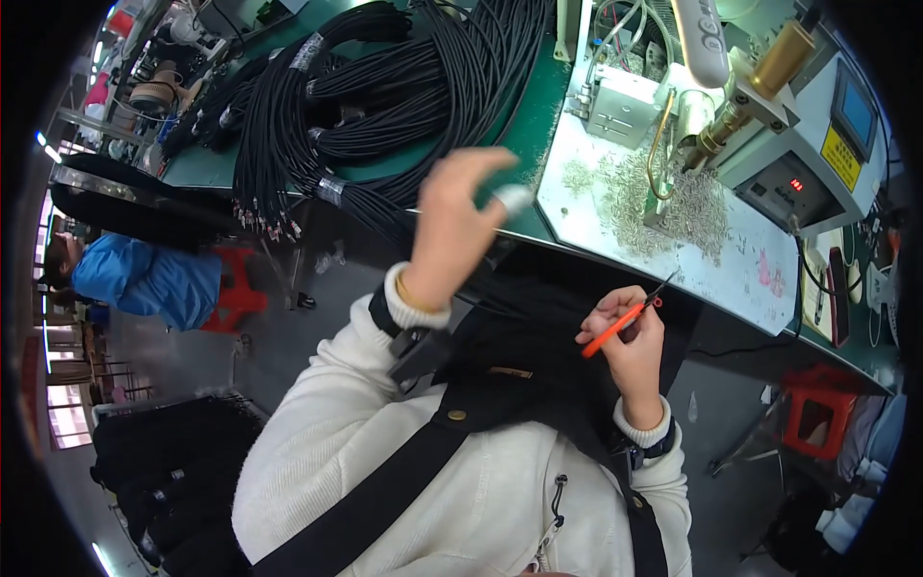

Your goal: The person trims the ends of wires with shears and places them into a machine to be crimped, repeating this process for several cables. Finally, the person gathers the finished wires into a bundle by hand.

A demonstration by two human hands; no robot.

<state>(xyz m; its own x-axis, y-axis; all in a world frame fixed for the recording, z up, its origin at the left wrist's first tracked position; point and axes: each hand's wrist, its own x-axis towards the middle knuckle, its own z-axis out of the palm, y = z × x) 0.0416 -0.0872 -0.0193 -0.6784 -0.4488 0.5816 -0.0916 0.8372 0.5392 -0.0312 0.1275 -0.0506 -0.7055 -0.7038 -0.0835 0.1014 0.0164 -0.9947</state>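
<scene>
My left hand (450,226), slightly blurred, is raised in front of the green bench's edge, beside the black cable bundles. Its index finger and thumb stand apart, with nothing seen between them. A white covering (513,199) wraps the thumb's tip. In my right hand (630,348), low in front of the bench, is an orange-handled hand tool (610,332) with a slim dark tip pointing up and right. Whether it is pliers or tweezers I cannot make out. Thick coils of black cable (385,91) with clear wraps lie on the green bench top (380,173).
A bench machine (808,144) with a red display stands at the right. Many small metal pieces (697,212) lie scattered on its white plate (760,279). Red stools (817,418) stand lower right and at left, where a person in blue (144,279) sits. Black bundles (173,462) hang lower left.
</scene>
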